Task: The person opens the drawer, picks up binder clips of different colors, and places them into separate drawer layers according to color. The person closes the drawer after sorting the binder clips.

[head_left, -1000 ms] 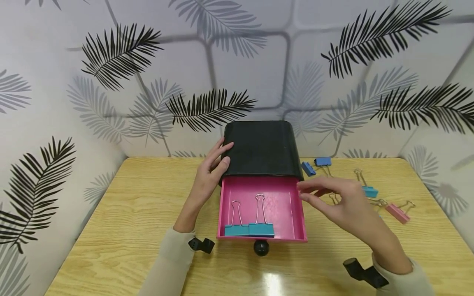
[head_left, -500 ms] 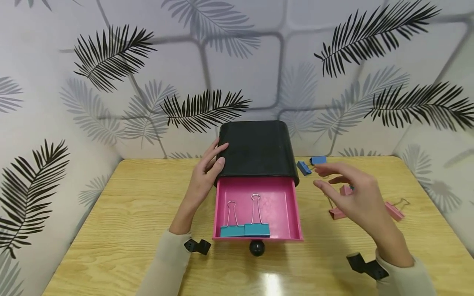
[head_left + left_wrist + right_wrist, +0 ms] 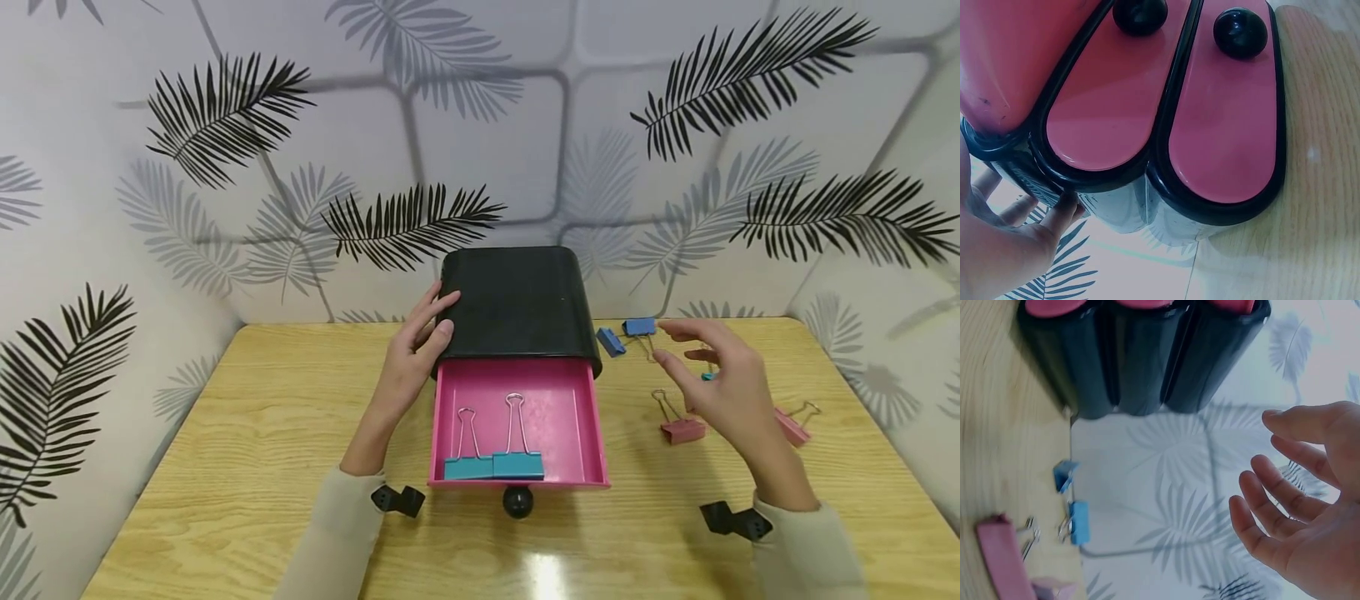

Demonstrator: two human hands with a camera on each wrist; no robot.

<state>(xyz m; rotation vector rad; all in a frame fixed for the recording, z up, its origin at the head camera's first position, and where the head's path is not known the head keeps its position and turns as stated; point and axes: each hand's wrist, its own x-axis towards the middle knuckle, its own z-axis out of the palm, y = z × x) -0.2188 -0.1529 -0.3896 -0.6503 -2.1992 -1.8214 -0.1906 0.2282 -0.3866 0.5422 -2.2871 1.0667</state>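
The left hand (image 3: 1010, 244) rests against the black case (image 3: 1110, 182) at lower left. Two pink fronts (image 3: 1225, 137) bear round black knobs (image 3: 1240, 33); another pink surface (image 3: 1010, 59) is cropped upper left. Bench (image 3: 1319, 125) right, leaf-patterned wall (image 3: 1122, 269) below.

- The right hand (image 3: 731, 392) is now away from the drawer (image 3: 562, 417), which lies well to its left; thumb and forefinger stand wider apart.
- A blue clip (image 3: 639, 327) is now just beside its fingertips.
- A pink clip (image 3: 682, 430), earlier mostly covered, shows below its thumb.
- A teal clip (image 3: 708, 377) is now mostly hidden behind it.
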